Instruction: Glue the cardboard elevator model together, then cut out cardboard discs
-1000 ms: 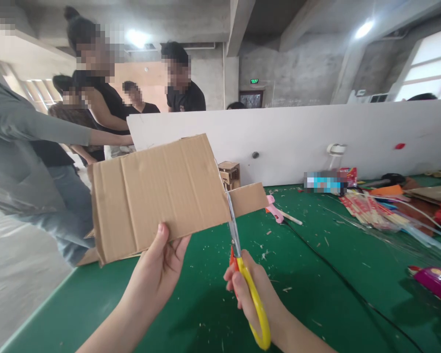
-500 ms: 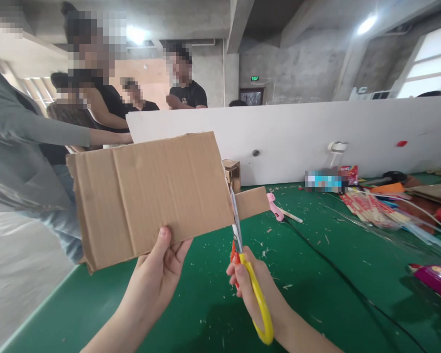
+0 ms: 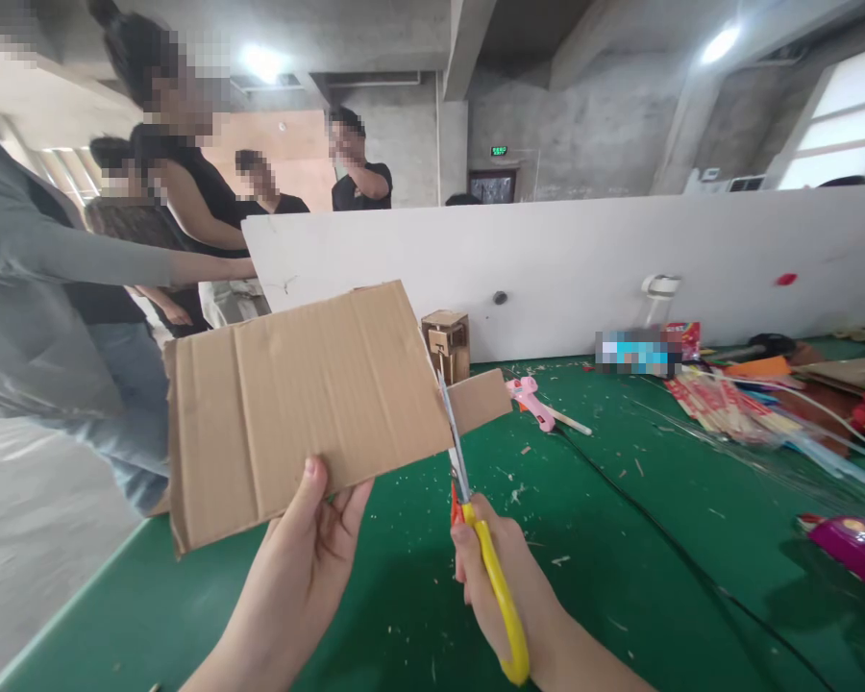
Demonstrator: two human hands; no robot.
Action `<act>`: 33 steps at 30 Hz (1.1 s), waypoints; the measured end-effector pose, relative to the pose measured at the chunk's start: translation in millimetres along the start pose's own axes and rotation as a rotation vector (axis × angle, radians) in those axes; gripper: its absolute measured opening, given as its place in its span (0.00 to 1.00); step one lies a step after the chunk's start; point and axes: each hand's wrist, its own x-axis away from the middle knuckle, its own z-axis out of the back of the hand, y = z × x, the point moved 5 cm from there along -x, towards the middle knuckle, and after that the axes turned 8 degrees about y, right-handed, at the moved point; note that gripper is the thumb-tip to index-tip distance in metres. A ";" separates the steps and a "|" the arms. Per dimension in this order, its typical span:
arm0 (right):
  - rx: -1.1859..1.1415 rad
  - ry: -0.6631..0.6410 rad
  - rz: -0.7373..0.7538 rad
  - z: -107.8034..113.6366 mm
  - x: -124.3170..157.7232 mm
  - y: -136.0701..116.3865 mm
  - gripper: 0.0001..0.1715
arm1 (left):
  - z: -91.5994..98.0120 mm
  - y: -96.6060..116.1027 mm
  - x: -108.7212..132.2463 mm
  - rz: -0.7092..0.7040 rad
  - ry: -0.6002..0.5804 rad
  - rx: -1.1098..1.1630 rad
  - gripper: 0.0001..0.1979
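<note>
Pinches the cardboard (image 3: 309, 404) above the worktop (image 3: 375, 596), by its lower edge in the left hand (image 3: 321, 524), with thumb in front and fingers (image 3: 355, 505) behind. Wraps the right hand (image 3: 501, 557) around the scissors (image 3: 480, 529), with blades (image 3: 454, 439) at the right edge, beside a strip (image 3: 481, 399). Should feel light, fairly stiff, likely to fold at the crease (image 3: 250, 423); best held low, clear of the blades.

No words to be read out there, folks! Far beyond the right hand (image 3: 505, 567), high on the concrete wall (image 3: 583, 125), a green sign (image 3: 499, 151) glows above a door (image 3: 494, 186), its lettering too small to make out. And well to that hand's right, red-and-white wrappers (image 3: 713, 408) show markings too blurred to read; just behind, a blue packet (image 3: 638, 353) is lost in pixel blocks.
</note>
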 end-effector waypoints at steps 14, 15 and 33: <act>-0.172 -0.067 -0.035 -0.8 2.9 -9.3 0.32 | 4.9 -4.1 4.3 -0.002 0.029 -0.057 0.11; -0.145 -0.066 -0.048 -0.6 2.6 -9.3 0.32 | 5.4 -4.7 4.3 0.001 0.035 -0.057 0.11; -0.241 -0.078 -0.243 8.1 -1.4 -9.7 0.36 | 30.1 5.6 -11.8 -0.083 0.087 -0.169 0.15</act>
